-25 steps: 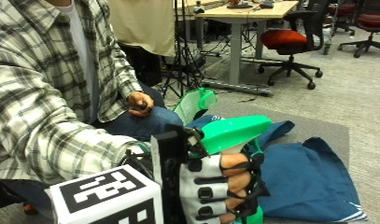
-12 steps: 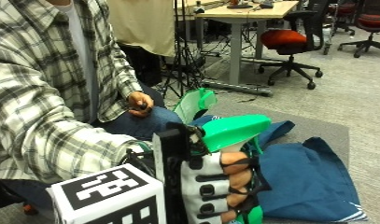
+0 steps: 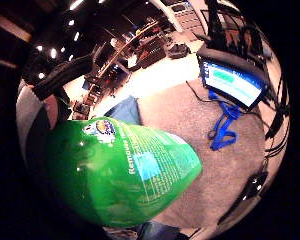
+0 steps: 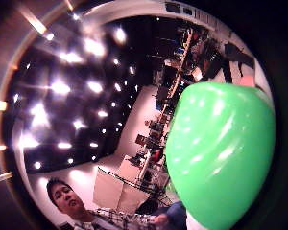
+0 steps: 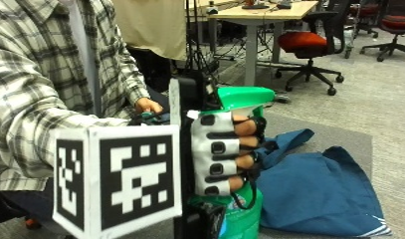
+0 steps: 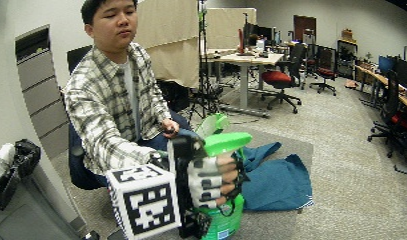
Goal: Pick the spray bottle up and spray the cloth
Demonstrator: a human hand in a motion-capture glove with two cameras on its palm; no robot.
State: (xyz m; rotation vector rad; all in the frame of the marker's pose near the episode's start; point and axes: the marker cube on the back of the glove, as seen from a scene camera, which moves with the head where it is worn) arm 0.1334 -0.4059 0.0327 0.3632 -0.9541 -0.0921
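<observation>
In the outside view my gloved right hand [image 5: 222, 154] grips the neck of a green spray bottle [image 5: 245, 97], all fingers curled round it below the spray head. The bottle stands upright, its body [image 5: 238, 221] low over the grey table [image 5: 351, 137]. Its head points right, above the near edge of a crumpled blue cloth [image 5: 314, 189] lying on that table. The wide view shows the same hand [image 6: 213, 182], bottle [image 6: 226, 142] and cloth [image 6: 276, 182]. Both palm views are largely filled by the green bottle [image 3: 125, 175] [image 4: 221, 148], with a bit of cloth [image 3: 125, 110] behind.
The person's bare left hand [image 5: 149, 105] rests behind the bottle, next to a second light-green object [image 6: 213, 125]. A blue strap [image 3: 225, 132] and a monitor [image 3: 232, 82] lie on the table. Desks and red office chairs [image 5: 308, 42] stand beyond.
My hand has lifted the spray bottle upward and slightly left; the spray head now sits higher over the cloth. The cloth has not moved.
</observation>
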